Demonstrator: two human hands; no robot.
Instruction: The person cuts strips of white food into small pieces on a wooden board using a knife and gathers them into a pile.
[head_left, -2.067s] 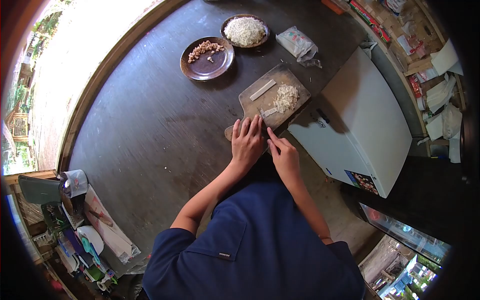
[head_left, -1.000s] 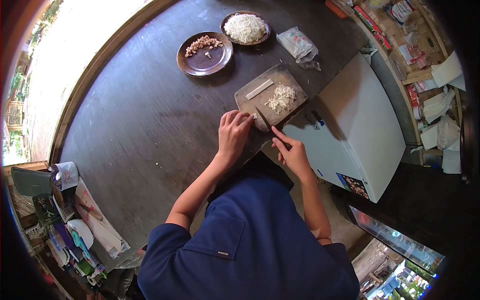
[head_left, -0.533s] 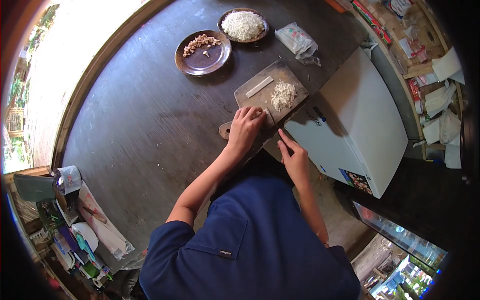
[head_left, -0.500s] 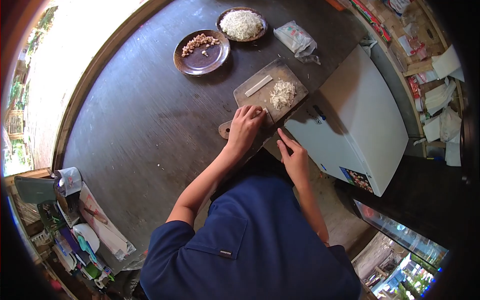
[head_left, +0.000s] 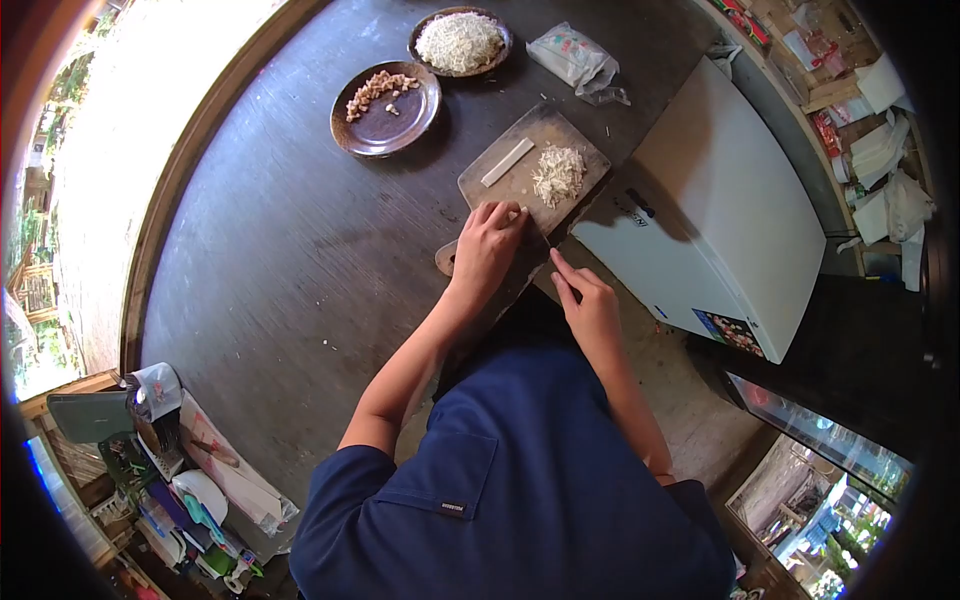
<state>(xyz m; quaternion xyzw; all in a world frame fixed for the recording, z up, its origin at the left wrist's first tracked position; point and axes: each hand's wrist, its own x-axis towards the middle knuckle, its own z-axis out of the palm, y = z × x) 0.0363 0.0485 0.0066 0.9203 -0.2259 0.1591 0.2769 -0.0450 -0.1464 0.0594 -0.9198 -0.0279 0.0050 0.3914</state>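
Note:
A wooden cutting board with a handle lies at the table's edge. On it are a pale rectangular strip and a heap of thin pale shreds. My left hand is over the board's near end, fingers bent and closed around a small pale piece that is mostly hidden. My right hand grips a knife, index finger stretched along it. Its thin blade reaches the board beside my left fingertips, and its handle is hidden in my palm.
Farther back stand a brown plate with small tan chunks and a dark bowl heaped with white shreds. A plastic-wrapped packet lies beside them. A white chest freezer stands right of the table; utensils crowd the lower left.
The view has shifted slightly, so the board and plates sit a little farther left and up. Both hands keep nearly the same place at the board, with the knife still beside the left fingertips.

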